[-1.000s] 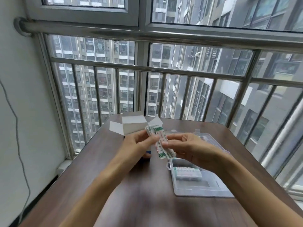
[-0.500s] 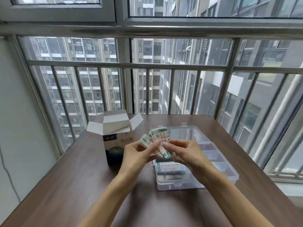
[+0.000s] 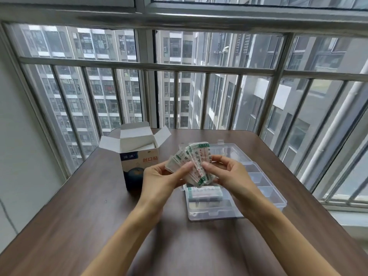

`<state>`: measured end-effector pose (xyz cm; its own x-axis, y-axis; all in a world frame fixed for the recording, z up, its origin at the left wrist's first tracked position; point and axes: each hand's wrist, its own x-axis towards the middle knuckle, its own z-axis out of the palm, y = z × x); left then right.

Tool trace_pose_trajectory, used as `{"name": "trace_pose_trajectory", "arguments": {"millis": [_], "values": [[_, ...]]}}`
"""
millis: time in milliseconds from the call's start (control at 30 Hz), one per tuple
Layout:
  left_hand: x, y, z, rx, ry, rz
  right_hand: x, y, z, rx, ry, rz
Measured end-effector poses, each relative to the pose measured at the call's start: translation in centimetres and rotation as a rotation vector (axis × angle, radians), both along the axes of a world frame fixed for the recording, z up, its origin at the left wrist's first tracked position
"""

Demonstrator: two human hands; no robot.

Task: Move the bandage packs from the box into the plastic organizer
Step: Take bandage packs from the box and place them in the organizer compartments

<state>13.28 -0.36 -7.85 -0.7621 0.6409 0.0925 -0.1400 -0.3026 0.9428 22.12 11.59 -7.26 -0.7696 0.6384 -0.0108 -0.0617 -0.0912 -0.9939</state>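
Head view looks down on a brown worktop (image 3: 83, 206) by a barred window, where both hands meet above the near left corner of the clear plastic organizer (image 3: 264, 188). The left hand (image 3: 159, 180) and the right hand (image 3: 229, 174) share a fanned bundle of bandage packs (image 3: 196, 160); the thumb and fingers (image 3: 184, 169) of each hand are pinched closed on the bundle from opposite sides, with the packs spreading upward and tilted. One stack of packs (image 3: 206, 193) already lies in the organizer's near left compartment, and the other compartments look empty as far as can be told. The open box (image 3: 139, 156) stands just left of the organizer, flaps up, with something white showing inside.

The step in hand seems to be squaring up or sorting the bundle before placing it. The next move likely calls for closing the fan into a tidy stack, lowering it and laying it flat inside a compartment's walls. Both forearms reach forward from the near edge, wrists slightly raised.
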Motion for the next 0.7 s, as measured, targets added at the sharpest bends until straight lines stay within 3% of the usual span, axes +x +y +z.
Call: {"name": "trace_pose_trajectory", "arguments": {"millis": [233,400,567,700], "values": [[-0.3,-0.3,0.2,-0.146,-0.016,-0.074,0.2,0.1,0.2,-0.143,0.02,0.116],[-0.2,-0.2,0.4,-0.158,-0.077,-0.13,0.2,-0.3,0.0,0.091,-0.07,0.056],[0.0,-0.4,0.2,-0.15,0.086,-0.077,0.1,-0.9,0.3,0.008,-0.011,0.075],[-0.2,-0.3,0.0,-0.1,0.062,0.01,0.0,-1.4,0.3,0.035,-0.026,0.131]]}}
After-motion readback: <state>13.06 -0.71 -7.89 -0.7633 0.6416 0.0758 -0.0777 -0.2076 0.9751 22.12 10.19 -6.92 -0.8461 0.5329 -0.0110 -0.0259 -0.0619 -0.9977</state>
